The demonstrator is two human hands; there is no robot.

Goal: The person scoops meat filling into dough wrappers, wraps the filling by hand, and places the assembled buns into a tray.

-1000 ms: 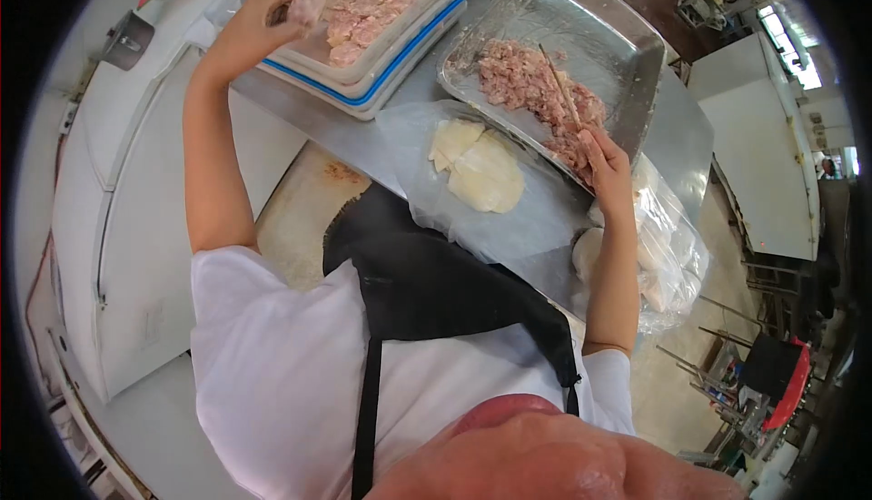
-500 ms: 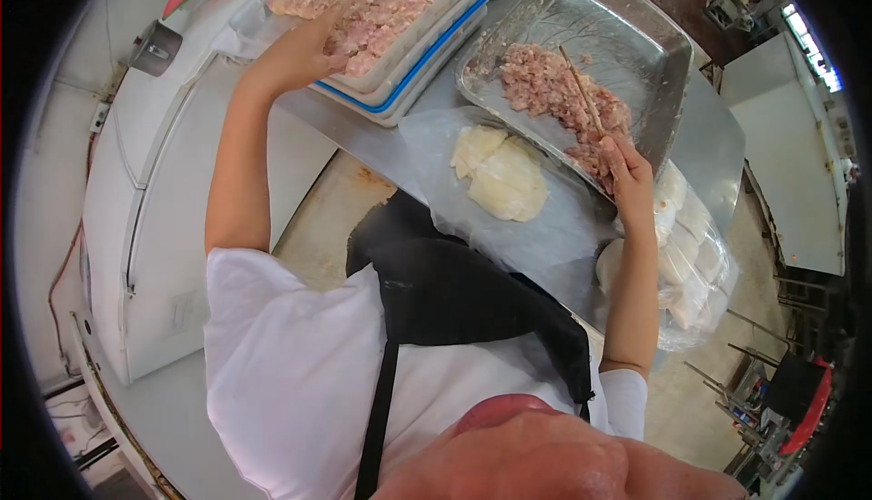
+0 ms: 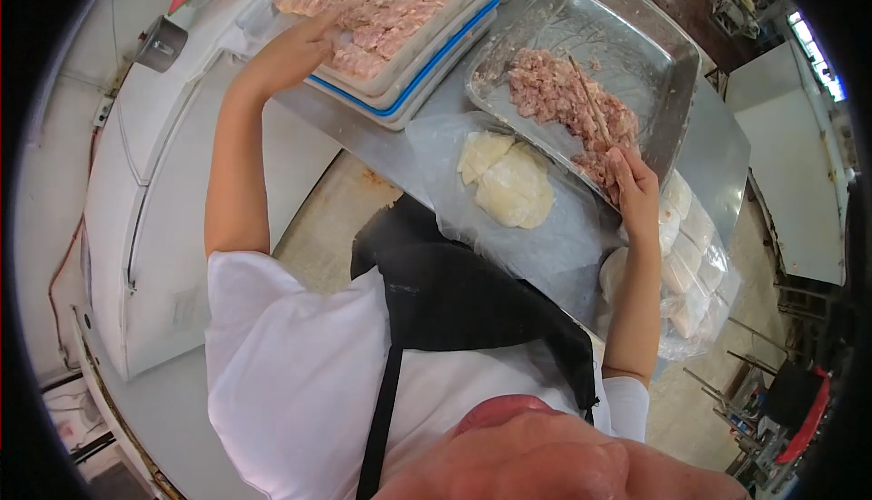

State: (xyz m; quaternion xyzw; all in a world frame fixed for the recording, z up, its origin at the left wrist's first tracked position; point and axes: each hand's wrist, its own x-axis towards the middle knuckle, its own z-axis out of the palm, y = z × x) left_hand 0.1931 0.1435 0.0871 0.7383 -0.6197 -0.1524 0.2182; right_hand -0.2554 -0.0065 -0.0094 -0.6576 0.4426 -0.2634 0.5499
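My left hand [image 3: 300, 52] reaches over the near left corner of a plastic container [image 3: 400, 91] filled with rows of meat-filled pieces [image 3: 391, 0]. Its fingertips touch the pieces, and whether they grip one is hidden. My right hand [image 3: 633, 182] is closed on a thin stick [image 3: 590, 100] at the near right corner of a metal tray [image 3: 668, 23]. The stick lies over minced meat [image 3: 554, 87] in that tray. Between the hands, pale round wrappers [image 3: 513, 187] rest on a clear plastic sheet [image 3: 445, 164].
A clear bag of white, rounded pieces [image 3: 686, 273] lies at the right edge of the metal table [image 3: 718, 146]. On the left are a white freezer [image 3: 182, 246] and a small metal pot [image 3: 161, 44]. A red stool-like object [image 3: 806, 418] stands at lower right.
My left hand has come down from above the container onto the pieces; the small piece it held up is no longer visible in it. The view has shifted, and my right hand still holds the stick.
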